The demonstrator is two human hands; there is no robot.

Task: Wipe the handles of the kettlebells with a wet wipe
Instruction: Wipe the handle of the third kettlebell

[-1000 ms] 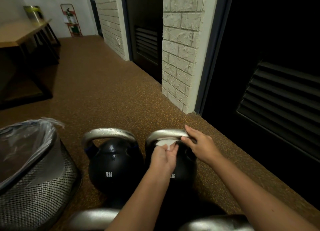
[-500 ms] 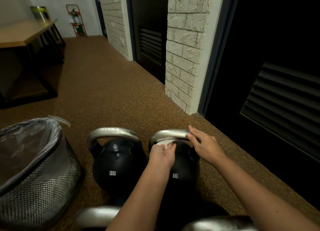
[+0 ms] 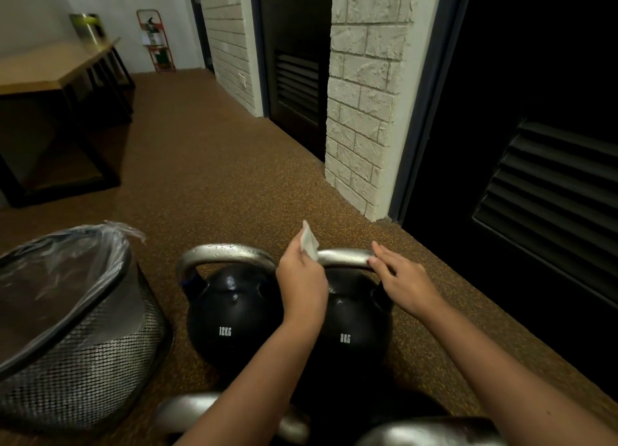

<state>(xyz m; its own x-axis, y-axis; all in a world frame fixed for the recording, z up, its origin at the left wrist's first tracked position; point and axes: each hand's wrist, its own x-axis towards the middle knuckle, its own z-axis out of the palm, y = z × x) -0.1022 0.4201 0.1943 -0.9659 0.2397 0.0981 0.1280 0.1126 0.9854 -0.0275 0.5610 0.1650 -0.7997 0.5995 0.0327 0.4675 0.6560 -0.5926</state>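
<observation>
We are pinching the wet wipe (image 3: 309, 243) in our left hand (image 3: 301, 278) while our right hand (image 3: 401, 278) is steadying, fingers resting uncurled, the 8KG kettlebell's handle (image 3: 344, 257); so light a pinch risks dropping it.

Your left hand (image 3: 302, 278) pinches closed, knuckles up, forearm reaching forward; your right hand (image 3: 406, 280) lies beside it, fingers (image 3: 379, 250) loosely extended.
</observation>
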